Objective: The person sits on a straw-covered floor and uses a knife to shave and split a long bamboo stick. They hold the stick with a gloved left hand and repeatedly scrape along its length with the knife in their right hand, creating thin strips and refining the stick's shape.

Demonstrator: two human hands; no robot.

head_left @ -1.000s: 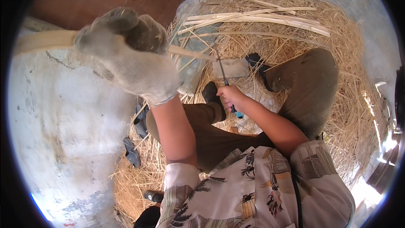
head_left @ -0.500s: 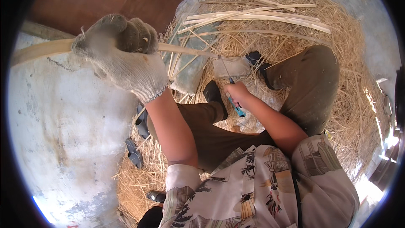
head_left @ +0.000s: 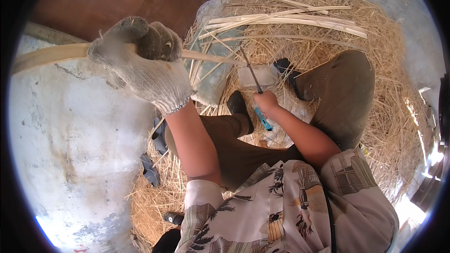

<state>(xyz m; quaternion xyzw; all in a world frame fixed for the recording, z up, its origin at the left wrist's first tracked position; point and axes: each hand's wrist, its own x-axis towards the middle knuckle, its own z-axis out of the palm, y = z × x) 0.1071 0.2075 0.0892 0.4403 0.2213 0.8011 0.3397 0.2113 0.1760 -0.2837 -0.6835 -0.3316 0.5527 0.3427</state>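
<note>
My left hand (head_left: 140, 65), in a dirty knitted work glove, is closed around a long, pale bamboo-like strip (head_left: 211, 57). The strip runs in from the left rim, bends slightly, and ends near the middle of the view. My bare right hand (head_left: 267, 104) grips a knife (head_left: 251, 72) by its teal handle (head_left: 264, 121). Its thin dark blade points up and away, crossing the strip close to its right end. Whether the edge touches the strip I cannot tell. Just beyond my right hand lies a pale flat block (head_left: 257, 76), between my feet.
Several split strips (head_left: 290, 20) lie on a heap of straw-like shavings (head_left: 391, 89) at the far side. A greenish slab (head_left: 211, 82) sits left of the block. Walls (head_left: 75, 136) stand close at left and back. Dark sandals (head_left: 150, 171) lie by the left wall.
My left hand and the strip have shifted slightly right. The knife blade has tilted, so more of its length shows and its tip now reaches past the strip.
</note>
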